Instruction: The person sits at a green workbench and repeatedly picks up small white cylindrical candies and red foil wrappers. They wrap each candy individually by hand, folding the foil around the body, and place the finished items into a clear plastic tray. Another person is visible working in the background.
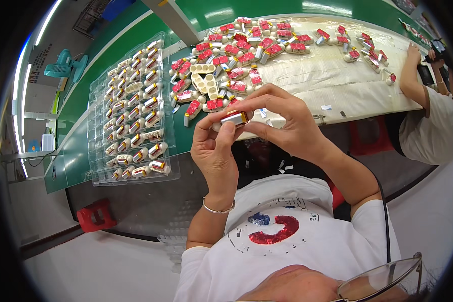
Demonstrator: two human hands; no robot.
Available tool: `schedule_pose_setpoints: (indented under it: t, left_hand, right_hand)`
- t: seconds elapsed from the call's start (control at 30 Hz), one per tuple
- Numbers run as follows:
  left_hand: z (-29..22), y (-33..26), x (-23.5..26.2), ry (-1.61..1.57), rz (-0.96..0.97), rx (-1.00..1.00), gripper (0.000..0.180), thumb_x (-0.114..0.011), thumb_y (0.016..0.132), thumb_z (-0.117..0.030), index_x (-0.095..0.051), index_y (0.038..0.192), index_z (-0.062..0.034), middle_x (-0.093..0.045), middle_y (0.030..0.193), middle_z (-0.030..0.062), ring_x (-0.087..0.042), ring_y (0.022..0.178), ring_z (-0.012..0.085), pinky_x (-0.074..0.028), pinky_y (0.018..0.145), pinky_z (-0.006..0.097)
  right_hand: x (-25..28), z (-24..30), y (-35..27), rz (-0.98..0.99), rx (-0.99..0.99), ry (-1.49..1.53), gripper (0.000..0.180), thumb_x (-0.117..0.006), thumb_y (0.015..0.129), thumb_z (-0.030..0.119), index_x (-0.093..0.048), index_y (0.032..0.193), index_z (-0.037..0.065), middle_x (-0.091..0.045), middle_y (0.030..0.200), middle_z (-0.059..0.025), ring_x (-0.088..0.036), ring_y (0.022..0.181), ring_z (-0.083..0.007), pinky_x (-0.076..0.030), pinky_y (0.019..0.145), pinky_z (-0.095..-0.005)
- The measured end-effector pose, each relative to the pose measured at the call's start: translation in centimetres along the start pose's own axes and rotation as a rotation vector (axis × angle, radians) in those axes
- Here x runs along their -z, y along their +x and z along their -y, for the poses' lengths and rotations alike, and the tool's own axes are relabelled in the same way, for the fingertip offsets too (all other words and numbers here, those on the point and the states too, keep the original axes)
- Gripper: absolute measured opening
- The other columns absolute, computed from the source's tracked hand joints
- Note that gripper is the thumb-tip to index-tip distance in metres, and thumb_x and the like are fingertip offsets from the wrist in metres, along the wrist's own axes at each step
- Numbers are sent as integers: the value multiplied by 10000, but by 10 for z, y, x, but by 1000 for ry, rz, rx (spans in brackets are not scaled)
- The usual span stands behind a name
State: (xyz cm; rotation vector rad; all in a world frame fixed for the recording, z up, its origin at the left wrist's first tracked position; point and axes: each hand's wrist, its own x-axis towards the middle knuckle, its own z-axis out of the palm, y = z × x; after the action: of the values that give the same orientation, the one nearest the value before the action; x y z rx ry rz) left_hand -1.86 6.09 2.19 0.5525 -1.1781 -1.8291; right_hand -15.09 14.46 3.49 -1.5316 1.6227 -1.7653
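Observation:
Close in front of my chest, both hands hold a small cream rounded piece with a red label and a silver strip-like block (234,120). My left hand (214,153) grips it from the left, its thumb pressed on the silver face. The fingers of my right hand (289,121) are bent round its right end; their exact contact is partly hidden. Just beyond my hands lies a heap of similar red-labelled pieces (246,58). Among them sit bare cream pieces with round hollows (205,83).
To the left, clear plastic trays (172,168) hold rows of similar pieces. A metal post (173,20) rises from the green table (78,133). At the right, another person's arm (411,70) rests on the pale work surface (307,75). A red stool (96,215) stands below, left.

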Motion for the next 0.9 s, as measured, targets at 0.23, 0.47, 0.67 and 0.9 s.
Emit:
schedule_pose_setpoints:
  t: [0.23, 0.47, 0.67, 0.9]
  left_hand:
    - [0, -3, 1, 42, 79, -72, 226, -580, 874, 83, -571, 1093, 30, -627, 1187, 196, -640, 1052, 195, -515, 926, 290]
    - [6, 0, 8, 9, 172, -108, 217, -592, 874, 74, -581, 1078, 1, -616, 1221, 156, -619, 1069, 151, -518, 910, 274]
    - [-9, 15, 26, 227, 271, -115, 255, -666, 879, -30, -624, 1130, -32, -622, 1239, 136, -605, 1096, 145, -497, 934, 289]
    - [-42, 33, 63, 711, 347, -358, 282, -757, 786, -55, -701, 1062, -68, -667, 1001, 66, -640, 921, 156, -513, 815, 282]
  right_hand:
    - [-1, -7, 2, 20, -122, 224, 252, -733, 805, 28, -683, 1052, 16, -602, 1010, -72, -617, 960, -164, -529, 831, -287]
    - [-6, -11, 0, 31, -221, 397, 228, -692, 829, -40, -662, 1055, -22, -574, 1081, -88, -599, 1058, -177, -527, 938, -302]
    - [-12, -18, 12, 36, -312, 362, 220, -690, 829, -42, -659, 1045, -19, -567, 1094, -77, -588, 1040, -161, -526, 890, -282]
    - [-24, -19, 25, 219, -322, 304, 238, -690, 827, -39, -642, 1060, -26, -555, 1120, -82, -590, 1010, -141, -528, 876, -278]
